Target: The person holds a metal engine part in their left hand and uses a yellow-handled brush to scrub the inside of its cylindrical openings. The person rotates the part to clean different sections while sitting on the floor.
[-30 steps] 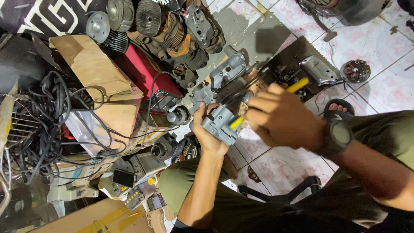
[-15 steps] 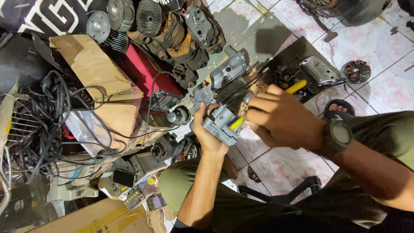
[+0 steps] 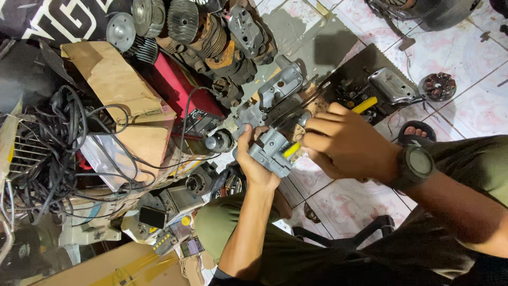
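Grey metal part (image 3: 269,151) half hidden by left hand (image 3: 254,161).

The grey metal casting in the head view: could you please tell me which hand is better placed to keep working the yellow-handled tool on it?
Right, probably. The right hand grips the yellow-handled tool against the grey metal casting, while the left hand is occupied cradling the casting from below.

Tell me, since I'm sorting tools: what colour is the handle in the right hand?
Yellow handle, head view.
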